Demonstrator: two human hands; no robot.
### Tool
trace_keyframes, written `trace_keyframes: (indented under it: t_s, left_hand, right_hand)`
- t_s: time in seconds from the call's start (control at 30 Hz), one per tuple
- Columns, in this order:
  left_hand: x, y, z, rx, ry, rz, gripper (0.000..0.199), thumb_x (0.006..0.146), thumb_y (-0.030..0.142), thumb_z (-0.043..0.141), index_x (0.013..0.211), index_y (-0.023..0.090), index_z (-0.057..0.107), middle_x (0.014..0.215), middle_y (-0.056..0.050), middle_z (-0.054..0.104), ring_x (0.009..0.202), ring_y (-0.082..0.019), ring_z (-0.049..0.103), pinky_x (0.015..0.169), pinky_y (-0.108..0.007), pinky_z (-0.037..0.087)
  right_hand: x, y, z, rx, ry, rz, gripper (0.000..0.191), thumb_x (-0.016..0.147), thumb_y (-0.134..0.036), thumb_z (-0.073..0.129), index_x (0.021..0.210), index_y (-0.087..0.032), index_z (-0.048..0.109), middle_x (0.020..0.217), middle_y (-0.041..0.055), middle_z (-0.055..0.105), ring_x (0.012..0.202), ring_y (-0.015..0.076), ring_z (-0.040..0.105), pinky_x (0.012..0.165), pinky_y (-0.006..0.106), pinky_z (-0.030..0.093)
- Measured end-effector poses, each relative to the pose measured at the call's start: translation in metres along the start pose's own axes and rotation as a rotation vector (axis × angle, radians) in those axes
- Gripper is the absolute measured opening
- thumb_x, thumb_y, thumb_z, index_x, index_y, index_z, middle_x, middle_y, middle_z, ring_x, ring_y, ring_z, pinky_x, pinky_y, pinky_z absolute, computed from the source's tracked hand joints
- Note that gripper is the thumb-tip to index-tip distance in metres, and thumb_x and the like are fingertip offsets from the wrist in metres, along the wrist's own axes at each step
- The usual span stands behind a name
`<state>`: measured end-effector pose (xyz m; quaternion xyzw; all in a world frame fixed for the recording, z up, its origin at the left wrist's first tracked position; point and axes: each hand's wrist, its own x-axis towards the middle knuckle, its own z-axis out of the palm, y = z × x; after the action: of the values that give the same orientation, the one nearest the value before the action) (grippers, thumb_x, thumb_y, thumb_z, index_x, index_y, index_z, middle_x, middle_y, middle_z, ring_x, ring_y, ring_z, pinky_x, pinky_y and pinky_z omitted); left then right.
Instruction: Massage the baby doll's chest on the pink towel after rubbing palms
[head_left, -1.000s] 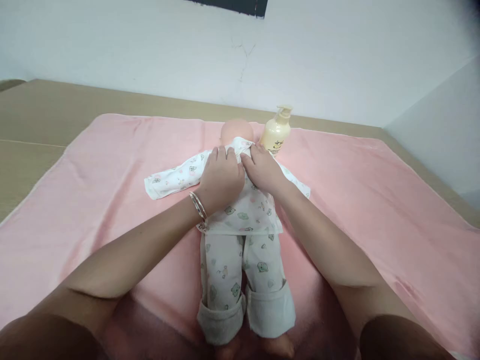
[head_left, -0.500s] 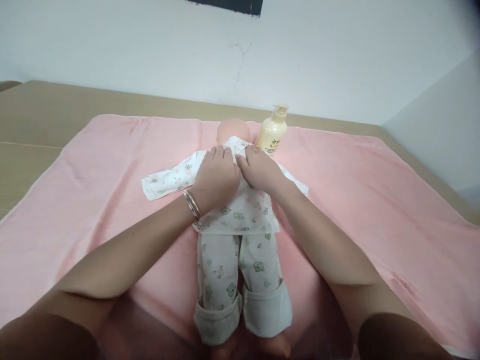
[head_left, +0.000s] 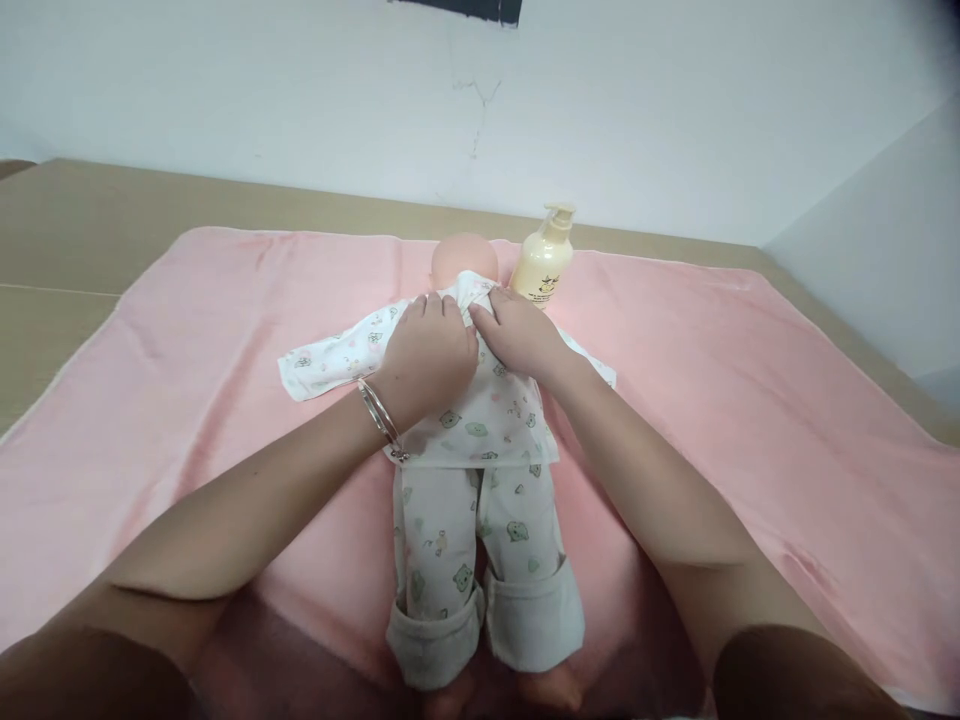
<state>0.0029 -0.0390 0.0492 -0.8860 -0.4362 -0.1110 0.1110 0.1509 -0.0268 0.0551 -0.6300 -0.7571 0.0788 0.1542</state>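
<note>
A baby doll [head_left: 465, 258] lies on a pink blanket, its head toward the wall. It wears a white printed shirt [head_left: 480, 425] with both sleeves spread and matching trousers [head_left: 517, 520] with thick rolled cuffs. My left hand [head_left: 431, 355], with silver bangles at the wrist, has its fingers curled on the shirt just below the collar. Beside it, my right hand [head_left: 521, 335] pinches the cloth near the neck between thumb and fingers. The raised shirt front covers the lower part of the doll's head. Whatever fastening lies under my fingers is hidden.
A pale yellow pump bottle [head_left: 543, 265] stands just right of the doll's head. The pink blanket [head_left: 750, 400] spreads across a wooden table [head_left: 112, 200]. Behind the table rises a white wall [head_left: 300, 100] with a dark panel [head_left: 487, 8] at the top.
My left hand has shifted slightly left and down while staying on the shirt. The cloth at the neck looks more bunched. My right hand has barely moved.
</note>
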Motion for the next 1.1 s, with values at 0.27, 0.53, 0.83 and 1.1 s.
trace_keyframes:
  t_s: [0.27, 0.53, 0.83, 1.1]
  left_hand:
    - [0.024, -0.026, 0.009, -0.42, -0.13, -0.484, 0.055, 0.099, 0.041, 0.023, 0.107, 0.009, 0.067, 0.111, -0.019, 0.071, 0.1, -0.025, 0.065, 0.09, -0.037, 0.051]
    - [0.02, -0.016, 0.006, -0.367, -0.106, -0.45, 0.051, 0.1, 0.038, 0.026, 0.111, 0.007, 0.064, 0.114, -0.019, 0.07, 0.108, -0.027, 0.064, 0.099, -0.041, 0.05]
    - [0.02, -0.018, 0.008, -0.387, -0.068, -0.444, 0.051, 0.099, 0.038, 0.027, 0.111, 0.006, 0.065, 0.113, -0.02, 0.07, 0.106, -0.026, 0.064, 0.097, -0.041, 0.05]
    - [0.013, -0.011, 0.006, -0.242, -0.074, -0.301, 0.045, 0.1, 0.028, 0.025, 0.107, 0.004, 0.062, 0.111, -0.022, 0.068, 0.109, -0.03, 0.063, 0.097, -0.045, 0.05]
  right_hand:
    - [-0.032, -0.025, 0.002, -0.227, 0.088, -0.145, 0.042, 0.103, -0.02, 0.028, 0.104, -0.002, 0.067, 0.103, 0.0237, 0.069, 0.111, 0.0347, 0.062, 0.106, 0.045, 0.044]
    - [0.003, 0.0, 0.019, 0.041, 0.092, -0.007, 0.054, 0.101, -0.033, 0.031, 0.137, 0.001, 0.051, 0.146, 0.0255, 0.052, 0.141, 0.0362, 0.043, 0.119, 0.051, 0.03]
    - [0.0, 0.0, 0.022, 0.041, 0.112, -0.019, 0.052, 0.101, -0.034, 0.03, 0.135, -0.002, 0.052, 0.142, 0.0239, 0.055, 0.137, 0.0345, 0.046, 0.117, 0.051, 0.031]
    - [-0.001, 0.002, 0.005, 0.09, 0.012, -0.029, 0.052, 0.1, -0.036, 0.031, 0.134, -0.002, 0.052, 0.144, 0.0251, 0.053, 0.135, 0.0366, 0.047, 0.114, 0.053, 0.034]
